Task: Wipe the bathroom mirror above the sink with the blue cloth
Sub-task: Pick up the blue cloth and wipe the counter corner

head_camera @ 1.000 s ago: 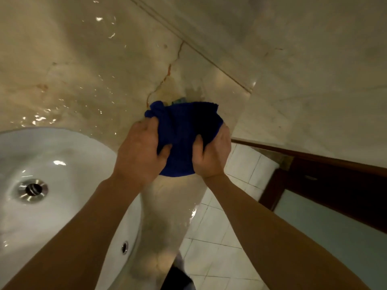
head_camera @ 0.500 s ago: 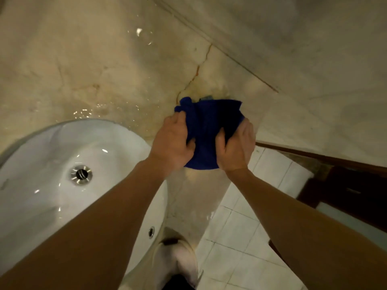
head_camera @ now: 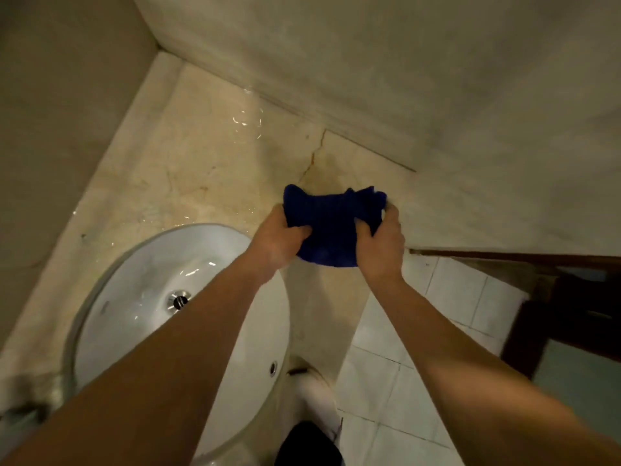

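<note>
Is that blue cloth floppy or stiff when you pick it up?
Probably floppy: the cloth bunches into soft folds between the left hand and right hand, and its lower edge sags. It looks light, since fingertips alone hold it up. It may be damp, as the counter shows water, but that is unclear.

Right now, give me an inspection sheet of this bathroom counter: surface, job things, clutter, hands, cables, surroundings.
Surface: marble counter, wet patches, a crack near the wall.
Job's things: blue cloth bunched between both hands over the counter edge; mirror not in view.
Clutter: nothing seen.
Hands: left hand and right hand each grip the cloth.
Cables: nothing seen.
Surroundings: white sink with drain on the left; tiled floor and dark wood frame on the right.
</note>
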Available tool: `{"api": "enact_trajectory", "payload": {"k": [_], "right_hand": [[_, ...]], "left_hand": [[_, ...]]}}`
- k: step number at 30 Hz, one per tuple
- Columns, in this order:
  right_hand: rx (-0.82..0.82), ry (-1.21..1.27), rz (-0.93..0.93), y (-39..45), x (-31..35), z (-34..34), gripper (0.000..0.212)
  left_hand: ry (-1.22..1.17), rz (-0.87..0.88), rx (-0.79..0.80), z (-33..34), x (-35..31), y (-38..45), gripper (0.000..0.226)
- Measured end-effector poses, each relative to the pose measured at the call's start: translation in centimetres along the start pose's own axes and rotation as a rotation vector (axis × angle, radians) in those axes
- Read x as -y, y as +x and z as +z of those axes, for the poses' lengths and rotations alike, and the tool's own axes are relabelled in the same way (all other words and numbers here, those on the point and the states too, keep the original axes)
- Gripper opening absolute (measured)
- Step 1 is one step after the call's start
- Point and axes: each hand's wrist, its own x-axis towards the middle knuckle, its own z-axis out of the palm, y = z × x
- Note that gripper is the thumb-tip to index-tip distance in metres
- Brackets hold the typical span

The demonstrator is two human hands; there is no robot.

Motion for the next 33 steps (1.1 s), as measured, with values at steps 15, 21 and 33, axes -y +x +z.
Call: {"api": "enact_trajectory", "payload": {"k": [15,21,33], "right_hand": [[0.598,0.702,0.083,-19.2,19.9,-15.4,0.038],[0.546,0.789,0.160,-24.1,28.1,-19.1,0.021],[0.659,0.471,-0.180,-34.6,37.1,-27.3,0.042]], "left_hand": [[-0.586,0.081,-0.070,-11.8,-16.1,-26.5,0.029],[-0.202,-0.033,0.044,-15.7,-20.8,-35.2,0.019],[-0.334,0.433,-0.083,-18.5,-27.9,-50.8,0.060]]}}
